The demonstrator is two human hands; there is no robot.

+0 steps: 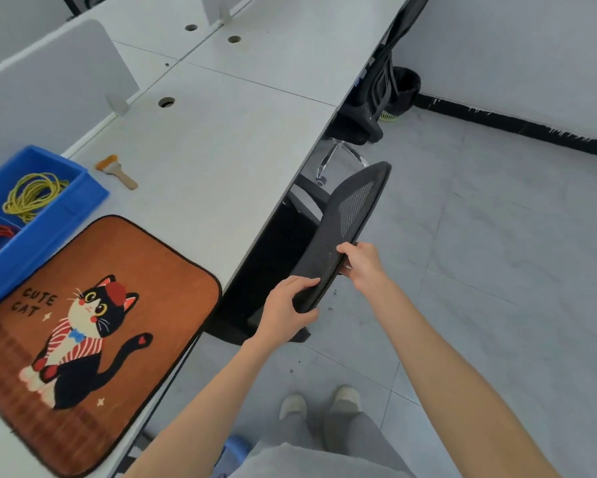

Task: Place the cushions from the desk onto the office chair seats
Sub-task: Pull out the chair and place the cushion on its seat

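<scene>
Both hands, the left hand (286,305) and right hand (362,265), grip the top edge of the chair back (342,229), while the orange cushion (93,339) lies flat on the tabletop (221,132), its long axis running diagonally, cat upright toward the person.

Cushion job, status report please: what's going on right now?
Left hand and right hand both grip chair backrest. Cat cushion on desk, untouched. Chair seat tucked under desk, out of view.
</scene>
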